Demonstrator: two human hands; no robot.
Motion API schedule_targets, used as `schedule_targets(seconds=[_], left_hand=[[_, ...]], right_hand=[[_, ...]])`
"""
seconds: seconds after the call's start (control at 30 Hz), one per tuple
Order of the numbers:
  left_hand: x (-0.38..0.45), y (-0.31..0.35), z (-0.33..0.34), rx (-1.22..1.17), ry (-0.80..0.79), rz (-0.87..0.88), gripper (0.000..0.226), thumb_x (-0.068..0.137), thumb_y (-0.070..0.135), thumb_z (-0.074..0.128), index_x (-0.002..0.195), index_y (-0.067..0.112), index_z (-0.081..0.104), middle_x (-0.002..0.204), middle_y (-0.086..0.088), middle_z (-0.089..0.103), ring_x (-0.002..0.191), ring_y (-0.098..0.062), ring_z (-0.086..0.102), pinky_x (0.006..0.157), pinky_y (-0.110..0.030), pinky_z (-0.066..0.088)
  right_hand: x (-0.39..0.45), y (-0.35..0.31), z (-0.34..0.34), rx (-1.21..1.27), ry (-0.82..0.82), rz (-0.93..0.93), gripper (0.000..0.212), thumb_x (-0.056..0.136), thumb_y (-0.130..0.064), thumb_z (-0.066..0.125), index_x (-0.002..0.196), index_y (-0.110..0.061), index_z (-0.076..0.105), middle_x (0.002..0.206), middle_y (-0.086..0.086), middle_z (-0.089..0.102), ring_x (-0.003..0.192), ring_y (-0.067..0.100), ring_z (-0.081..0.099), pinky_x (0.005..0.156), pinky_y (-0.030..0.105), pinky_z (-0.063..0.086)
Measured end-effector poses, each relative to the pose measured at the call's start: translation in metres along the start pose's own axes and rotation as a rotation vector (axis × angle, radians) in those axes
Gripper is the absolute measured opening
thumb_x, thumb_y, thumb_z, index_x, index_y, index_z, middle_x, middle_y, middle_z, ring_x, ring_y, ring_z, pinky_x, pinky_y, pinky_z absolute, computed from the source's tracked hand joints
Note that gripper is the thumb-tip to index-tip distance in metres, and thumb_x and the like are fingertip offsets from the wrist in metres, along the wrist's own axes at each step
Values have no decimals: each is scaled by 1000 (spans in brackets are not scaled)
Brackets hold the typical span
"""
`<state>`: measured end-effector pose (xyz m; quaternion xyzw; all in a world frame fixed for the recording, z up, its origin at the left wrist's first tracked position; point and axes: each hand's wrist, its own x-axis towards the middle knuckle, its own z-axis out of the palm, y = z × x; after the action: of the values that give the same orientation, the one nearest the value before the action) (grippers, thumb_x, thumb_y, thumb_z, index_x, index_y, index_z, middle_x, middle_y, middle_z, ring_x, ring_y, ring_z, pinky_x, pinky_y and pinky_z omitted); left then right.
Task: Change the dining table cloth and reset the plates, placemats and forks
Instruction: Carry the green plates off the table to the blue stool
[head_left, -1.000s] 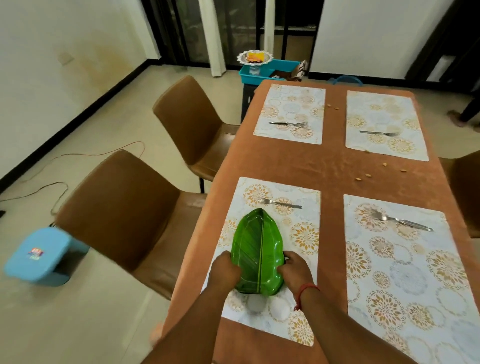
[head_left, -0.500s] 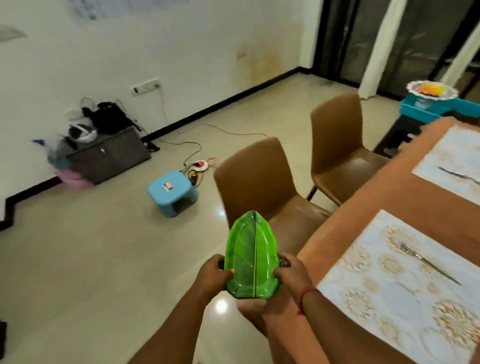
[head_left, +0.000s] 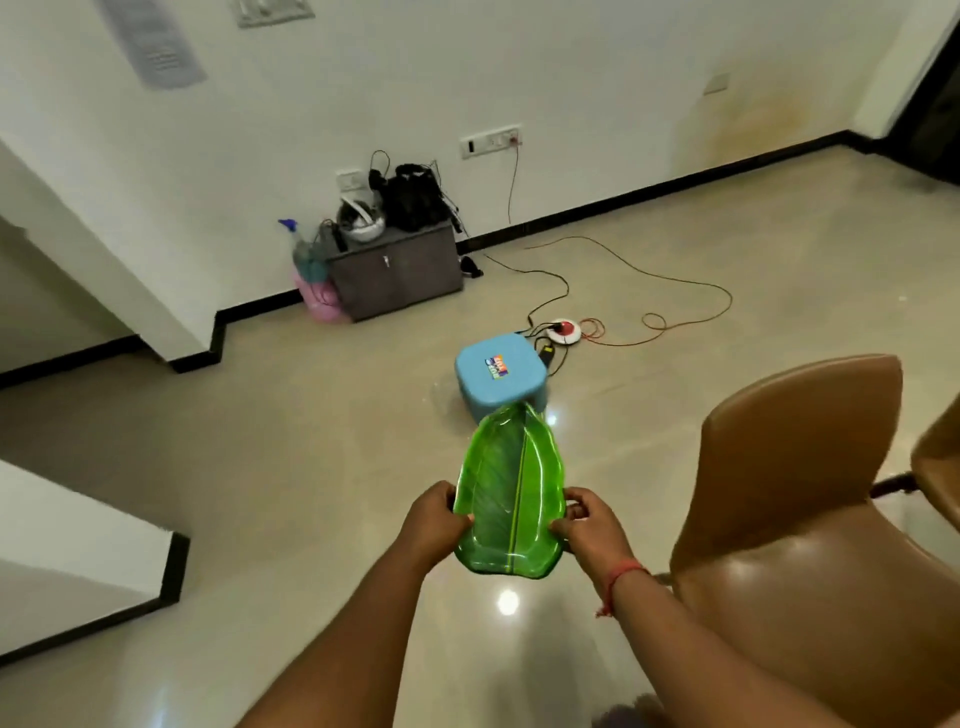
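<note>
A green leaf-shaped plate (head_left: 506, 493) is held in the air above the floor, its pointed tip away from me. My left hand (head_left: 434, 519) grips its left rim and my right hand (head_left: 589, 522) grips its right rim, thumbs on top. The dining table, placemats and forks are out of view.
A brown chair (head_left: 810, 530) stands close on the right. A blue plastic stool (head_left: 501, 376) sits on the floor just beyond the plate's tip. Orange and black cables (head_left: 649, 291) run to a round socket. A grey cabinet (head_left: 395, 270) with bags stands by the wall.
I lifted the plate off the placemat and turned left, away from the table. The table has left the view; the stool and cabinet now lie ahead.
</note>
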<state>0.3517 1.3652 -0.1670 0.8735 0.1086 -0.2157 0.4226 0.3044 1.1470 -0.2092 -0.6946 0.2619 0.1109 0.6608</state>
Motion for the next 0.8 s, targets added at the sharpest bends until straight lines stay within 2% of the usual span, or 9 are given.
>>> schedule_targets(seconds=[0.07,0.17,0.37,0.5,0.6,0.73,0.8], left_hand=[[34,6,-1,-25,-17,-10,16,81,10,68,89,18,58,90,-3,65,88,-26,66,80,-48,59],[92,25,7,-68,-33,-37,16,82,10,70,91,17,58,94,-6,67,89,-28,67,77,-51,60],[194,102,-3,-110,-31,-71,16,81,8,69,91,17,60,95,-9,69,90,-29,69,80,-51,60],[270,163,-5,-147,-2,-37,22,82,5,71,87,23,58,94,-6,69,93,-30,69,84,-51,58],[312,200,7,-111,-50,-40,20,73,16,72,87,22,60,92,-5,70,91,-29,69,83,-52,58],[400,273,26,-7,-144,43,17,70,22,70,85,17,61,86,-6,71,89,-29,69,84,-50,58],[451,320,47,74,-224,106,18,68,23,69,82,19,60,85,-4,71,86,-26,69,83,-49,57]], right_hand=[[39,-11,3,-15,11,11,44,54,-12,65,95,-26,67,70,0,61,75,25,63,84,56,56],[101,-30,-2,-38,26,29,42,54,-13,64,94,-27,66,69,3,58,72,25,61,83,57,55],[207,-104,-17,-41,-17,16,37,68,3,65,93,-24,65,61,-2,52,71,24,55,86,58,54],[281,-173,-36,-40,11,-41,42,74,11,63,93,-27,63,64,-1,47,69,20,51,77,47,53],[321,-194,-58,-41,51,-13,42,75,11,63,93,-27,62,66,1,47,67,19,50,72,40,46],[395,-222,-96,10,120,3,41,74,8,65,96,-27,63,67,0,48,70,20,53,83,49,54],[437,-232,-123,77,222,21,42,73,6,66,97,-28,62,69,0,49,73,21,55,86,51,53]])
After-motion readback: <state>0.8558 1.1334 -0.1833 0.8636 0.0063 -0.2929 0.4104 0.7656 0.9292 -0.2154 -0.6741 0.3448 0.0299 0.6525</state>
